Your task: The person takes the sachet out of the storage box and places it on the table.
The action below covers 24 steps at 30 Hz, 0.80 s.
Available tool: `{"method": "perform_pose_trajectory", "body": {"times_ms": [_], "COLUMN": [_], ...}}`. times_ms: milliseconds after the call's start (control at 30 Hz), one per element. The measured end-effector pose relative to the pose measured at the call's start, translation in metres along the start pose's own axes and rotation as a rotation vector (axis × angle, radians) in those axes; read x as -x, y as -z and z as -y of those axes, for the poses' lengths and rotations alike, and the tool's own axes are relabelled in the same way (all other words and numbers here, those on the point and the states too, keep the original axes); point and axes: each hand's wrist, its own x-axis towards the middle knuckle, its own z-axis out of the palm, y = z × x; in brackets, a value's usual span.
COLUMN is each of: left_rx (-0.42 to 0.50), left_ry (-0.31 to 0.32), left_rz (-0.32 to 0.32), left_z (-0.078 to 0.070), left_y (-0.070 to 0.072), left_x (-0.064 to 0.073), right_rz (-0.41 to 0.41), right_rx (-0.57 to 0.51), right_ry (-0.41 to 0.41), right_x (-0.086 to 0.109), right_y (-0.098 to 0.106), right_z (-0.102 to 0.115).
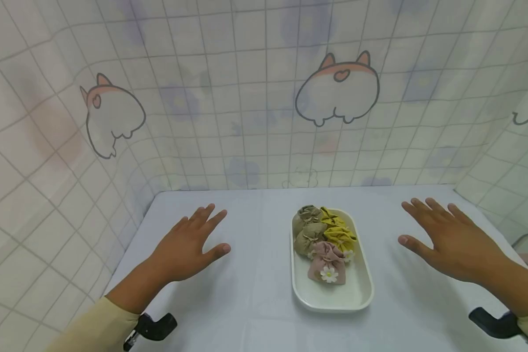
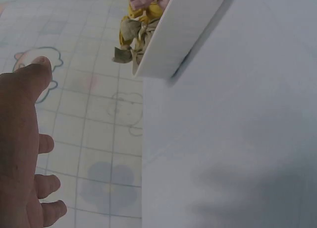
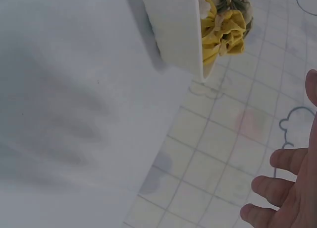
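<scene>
Both hands hover over the white table with fingers spread and nothing held. In the head view the left hand [image 1: 182, 249] is to the left of a white tray [image 1: 334, 301], and the right hand [image 1: 455, 242] is to its right, each apart from it. Inside the tray lie several small cloth drawstring pouches: a pink pouch [image 1: 327, 264] with a white flower in front, olive-green pouches [image 1: 309, 237] behind it at left, and yellow pouches [image 1: 341, 237] at right. The wrist views show the tray's side with yellow pouches [image 3: 223, 34] and green pouches [image 2: 133, 37] peeking over its rim.
A white cloth covers the table [image 1: 255, 274]. Around its back and sides hangs a grid-patterned curtain [image 1: 246, 98] with cartoon animal prints. A black wrist mount [image 1: 156, 327] sits below the left wrist, and another black mount [image 1: 495, 322] is below the right one.
</scene>
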Motion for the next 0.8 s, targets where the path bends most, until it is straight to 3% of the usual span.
{"method": "perform_pose_trajectory", "body": {"times_ms": [500,800], "left_rx": [0.066,0.108], "left_ry": [-0.019,-0.071], "left_rz": [0.009,0.001], "left_z": [-0.013,-0.025], "left_y": [-0.019,-0.023], "left_x": [-0.005,-0.011], "right_rz": [0.027,0.066], "right_rx": [-0.063,-0.079], "right_ry": [0.008,-0.014], "right_x": [0.001,0.001], "right_y": [-0.012,-0.023], "right_z": [0.018,0.026]}}
